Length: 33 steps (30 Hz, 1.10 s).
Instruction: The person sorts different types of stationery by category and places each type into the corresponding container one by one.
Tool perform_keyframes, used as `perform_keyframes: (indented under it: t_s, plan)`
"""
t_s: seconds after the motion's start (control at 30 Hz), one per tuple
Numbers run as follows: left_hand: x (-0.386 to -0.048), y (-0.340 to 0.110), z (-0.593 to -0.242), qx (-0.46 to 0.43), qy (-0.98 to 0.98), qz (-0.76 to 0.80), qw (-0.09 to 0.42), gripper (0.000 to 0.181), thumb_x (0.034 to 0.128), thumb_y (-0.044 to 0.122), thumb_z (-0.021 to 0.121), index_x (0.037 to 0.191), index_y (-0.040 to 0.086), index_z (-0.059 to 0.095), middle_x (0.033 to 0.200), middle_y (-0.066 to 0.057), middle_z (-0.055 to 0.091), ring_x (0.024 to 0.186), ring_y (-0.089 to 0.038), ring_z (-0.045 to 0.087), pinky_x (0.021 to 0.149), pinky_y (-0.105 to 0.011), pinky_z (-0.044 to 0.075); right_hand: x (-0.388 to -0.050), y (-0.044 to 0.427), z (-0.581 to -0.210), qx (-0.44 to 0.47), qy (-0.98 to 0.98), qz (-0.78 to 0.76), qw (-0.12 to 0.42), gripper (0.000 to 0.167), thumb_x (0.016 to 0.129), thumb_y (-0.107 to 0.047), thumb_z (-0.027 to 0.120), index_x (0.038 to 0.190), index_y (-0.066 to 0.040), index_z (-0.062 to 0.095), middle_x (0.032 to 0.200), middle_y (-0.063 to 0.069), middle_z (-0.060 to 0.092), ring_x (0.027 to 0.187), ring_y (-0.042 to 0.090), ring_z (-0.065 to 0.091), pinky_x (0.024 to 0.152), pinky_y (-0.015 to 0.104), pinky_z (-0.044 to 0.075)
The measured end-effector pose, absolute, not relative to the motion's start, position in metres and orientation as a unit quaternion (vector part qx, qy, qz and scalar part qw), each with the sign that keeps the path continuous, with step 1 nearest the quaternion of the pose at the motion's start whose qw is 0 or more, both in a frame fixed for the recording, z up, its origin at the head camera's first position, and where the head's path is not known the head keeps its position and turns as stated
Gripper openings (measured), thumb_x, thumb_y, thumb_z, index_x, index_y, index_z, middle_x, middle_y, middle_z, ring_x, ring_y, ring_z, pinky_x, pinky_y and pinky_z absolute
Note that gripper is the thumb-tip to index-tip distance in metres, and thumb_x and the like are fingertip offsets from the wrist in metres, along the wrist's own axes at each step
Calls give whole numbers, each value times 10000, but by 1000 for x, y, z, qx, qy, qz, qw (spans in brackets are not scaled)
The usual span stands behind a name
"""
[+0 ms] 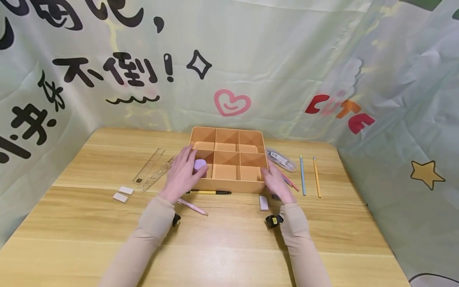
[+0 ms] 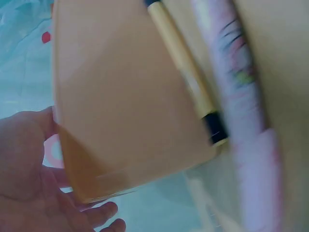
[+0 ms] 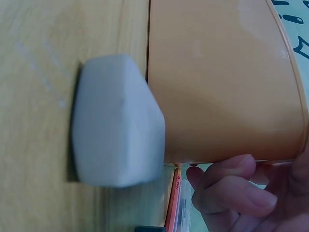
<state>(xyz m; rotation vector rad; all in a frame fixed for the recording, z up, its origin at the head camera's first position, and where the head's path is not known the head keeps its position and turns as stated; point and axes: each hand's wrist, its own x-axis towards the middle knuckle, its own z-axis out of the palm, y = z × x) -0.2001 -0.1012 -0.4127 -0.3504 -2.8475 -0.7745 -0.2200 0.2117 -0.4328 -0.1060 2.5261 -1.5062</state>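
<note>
An orange six-compartment box (image 1: 229, 185) stands on the table in the head view. The left hand (image 1: 181, 173) holds its left side, thumb over the front left compartment beside a round purple object (image 1: 200, 164). In the left wrist view the left hand (image 2: 34, 169) has its fingers around the corner of the box (image 2: 125, 96). At the right side, the right hand (image 1: 277, 181) grips the wall with the thumb at the rim. Bent fingers of the right hand (image 3: 246, 198) lie against the box (image 3: 227, 87) in the right wrist view.
Two clear rulers (image 1: 148, 165) and white erasers (image 1: 126, 190) lie left. A yellow-black pen (image 1: 208, 192), a pink pencil (image 1: 193, 207) and an eraser (image 1: 263, 203) lie in front. On the right are a clear-cased item (image 1: 281, 160), a blue pencil (image 1: 303, 175) and a yellow pencil (image 1: 317, 177).
</note>
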Motion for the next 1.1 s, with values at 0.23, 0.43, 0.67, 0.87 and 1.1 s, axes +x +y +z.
perform_keyframes:
  t_s: [0.23, 0.43, 0.67, 0.87, 1.1]
  plan:
    - [-198, -101, -427, -88, -952, -290, 50, 929, 1015, 530, 496, 1597, -42, 52, 1690, -234, 50, 1581, -384, 70, 1277, -571, 154, -218, 210, -433, -40, 859, -501, 99, 574, 1088, -152, 308, 1634, -172, 133, 1435, 319, 497, 418, 107, 346, 398, 255, 373]
    - [-196, -102, -427, -75, -953, -291, 41, 951, 1010, 546, 495, 1603, -17, 9, 1702, -194, 0, 1591, -347, 24, 1282, -577, 120, -219, 207, -432, -57, 887, -452, 76, 566, 1081, -143, 340, 1621, -99, 176, 1534, 288, 429, 888, 291, 640, 670, 304, 513]
    - [-196, -102, -428, -66, -955, -286, 41, 981, 994, 584, 504, 1604, -14, 22, 1705, -177, -15, 1593, -335, 8, 1284, -578, 102, -225, 212, -427, -66, 898, -423, 98, 571, 1103, -314, 337, 1610, -85, 209, 1318, 349, 582, 754, 337, 683, 653, 426, 591]
    - [-198, -99, -428, -68, -952, -295, 41, 989, 987, 599, 507, 1607, -2, 24, 1710, -160, -18, 1597, -310, 8, 1287, -567, 102, -239, 227, -421, -68, 922, -378, 43, 556, 1105, -332, 332, 1510, 46, 386, 1502, 311, 462, 1405, 468, 441, 1189, 575, 351]
    - [-200, -96, -426, -67, -952, -295, 39, 978, 992, 580, 513, 1609, 12, 10, 1710, -153, -21, 1597, -302, 9, 1292, -556, 97, -255, 252, -407, -46, 946, -319, 25, 486, 1052, -251, 465, 1430, 53, 493, 1250, 323, 625, 1111, 441, 615, 934, 548, 513]
